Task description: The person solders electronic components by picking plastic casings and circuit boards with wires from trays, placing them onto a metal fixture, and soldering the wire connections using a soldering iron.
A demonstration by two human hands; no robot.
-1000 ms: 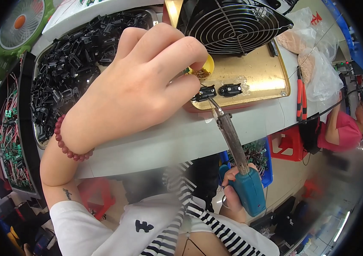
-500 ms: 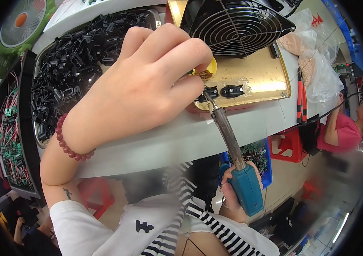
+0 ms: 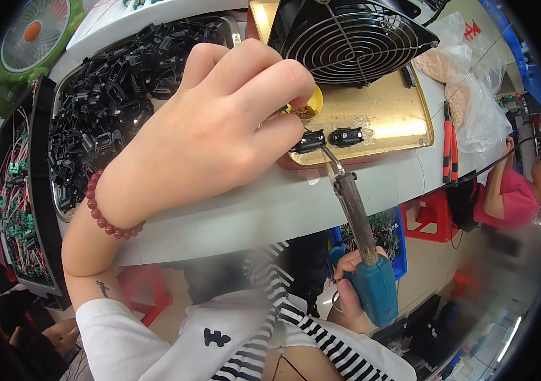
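My right hand grips the teal handle of a soldering gun, a finger near its trigger. The bent tip points up at the near edge of a small black plastic housing; whether they touch I cannot tell. A second black housing lies just right of it on the gold metal tray. My left hand is closed over the tray's left part, fingertips curled down beside the first housing. What it pinches is hidden beneath the hand. Behind the fingers shows a yellow dish with brown matter in it.
A black fan with a wire guard stands on the tray's far side. At left lie a metal tray full of black housings and a black bin of wired green boards. Red-handled pliers lie right, near plastic bags.
The soldering gun has shifted slightly right and down, its tip drawing back from the first housing's left part toward its near right edge. My left hand has hardly moved.
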